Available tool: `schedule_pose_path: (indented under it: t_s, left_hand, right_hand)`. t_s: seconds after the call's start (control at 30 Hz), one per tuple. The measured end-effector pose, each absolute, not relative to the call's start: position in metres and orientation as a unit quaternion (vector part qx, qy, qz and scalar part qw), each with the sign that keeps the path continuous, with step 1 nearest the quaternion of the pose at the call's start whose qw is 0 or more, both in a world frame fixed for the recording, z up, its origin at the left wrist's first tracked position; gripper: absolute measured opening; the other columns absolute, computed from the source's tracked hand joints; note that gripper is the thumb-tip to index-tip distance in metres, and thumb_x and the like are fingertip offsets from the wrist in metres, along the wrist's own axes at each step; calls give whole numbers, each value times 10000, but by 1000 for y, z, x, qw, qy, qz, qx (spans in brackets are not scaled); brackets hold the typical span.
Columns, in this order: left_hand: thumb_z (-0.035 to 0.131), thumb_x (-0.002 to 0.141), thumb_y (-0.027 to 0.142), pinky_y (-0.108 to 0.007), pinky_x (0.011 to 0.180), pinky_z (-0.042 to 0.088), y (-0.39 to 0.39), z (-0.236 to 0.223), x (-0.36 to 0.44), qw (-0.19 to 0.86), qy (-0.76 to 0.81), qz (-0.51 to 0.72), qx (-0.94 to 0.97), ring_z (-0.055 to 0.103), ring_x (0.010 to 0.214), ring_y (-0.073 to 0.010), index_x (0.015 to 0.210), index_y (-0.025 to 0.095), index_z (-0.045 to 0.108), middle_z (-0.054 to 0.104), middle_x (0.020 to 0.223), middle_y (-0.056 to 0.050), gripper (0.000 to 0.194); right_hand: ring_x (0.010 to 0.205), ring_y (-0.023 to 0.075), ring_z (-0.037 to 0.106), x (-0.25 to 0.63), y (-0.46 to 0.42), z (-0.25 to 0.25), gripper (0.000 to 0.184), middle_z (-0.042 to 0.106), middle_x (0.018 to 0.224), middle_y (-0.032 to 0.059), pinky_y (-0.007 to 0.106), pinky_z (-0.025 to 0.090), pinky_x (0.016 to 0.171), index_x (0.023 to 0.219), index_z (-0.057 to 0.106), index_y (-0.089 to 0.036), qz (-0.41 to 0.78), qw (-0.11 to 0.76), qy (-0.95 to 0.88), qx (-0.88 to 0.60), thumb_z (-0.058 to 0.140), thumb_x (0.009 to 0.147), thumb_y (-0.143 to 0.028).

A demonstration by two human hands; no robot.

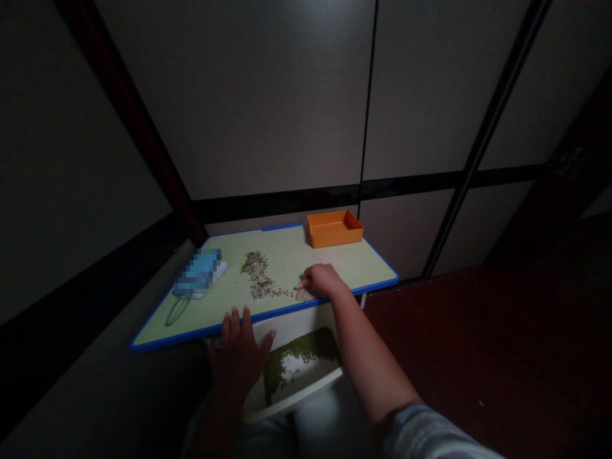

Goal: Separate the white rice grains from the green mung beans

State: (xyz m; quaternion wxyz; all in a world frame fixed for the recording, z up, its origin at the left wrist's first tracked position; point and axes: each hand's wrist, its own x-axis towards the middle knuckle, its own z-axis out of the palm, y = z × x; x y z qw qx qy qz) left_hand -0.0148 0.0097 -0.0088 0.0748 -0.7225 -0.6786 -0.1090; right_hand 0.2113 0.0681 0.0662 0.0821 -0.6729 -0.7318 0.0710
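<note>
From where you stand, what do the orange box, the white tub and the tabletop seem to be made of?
Orange box: probably plastic, satin-looking, with thin, evenly coloured walls. White tub: likely plastic too, smooth and dull, with a rounded rim. Tabletop: perhaps laminated board, pale, flat and grainless; its blue edging looks like plastic, but the dim light leaves that open.
</note>
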Motion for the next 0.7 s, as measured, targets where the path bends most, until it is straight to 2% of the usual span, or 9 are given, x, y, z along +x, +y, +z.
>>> schedule_pose_path:
  t_s: [0.2,0.43,0.57,0.7]
  left_hand:
    - [316,886,522,-668,1120,274,9,-7,-14,79,-680,-108,-721,253,1482,-330,1472,127,278,289,1594,-196,708]
    - [328,887,508,-671,1117,281,9,-10,-13,82,-677,-114,-722,240,1487,-330,1475,117,264,285,1596,-193,709]
    - [323,886,521,-681,1108,288,9,-10,-14,77,-679,-117,-721,246,1484,-340,1481,125,250,285,1597,-189,718]
    - [310,888,527,-685,1104,293,10,-9,-14,71,-679,-116,-721,250,1482,-343,1482,128,248,276,1601,-185,719]
  right_hand:
    - [966,215,668,210,67,66,288,758,1006,89,279,396,797,924,756,-215,94,99,-748,-649,597,893,-452]
    - [825,153,634,213,71,60,327,756,971,93,243,323,624,942,740,-175,94,154,-742,-646,509,956,-404]
    - [803,156,638,209,69,62,310,760,960,100,247,321,607,929,751,-173,94,126,-751,-641,546,935,-406]
    - [883,191,670,205,68,64,320,757,998,123,254,367,665,943,758,-185,57,102,-748,-653,550,926,-428]
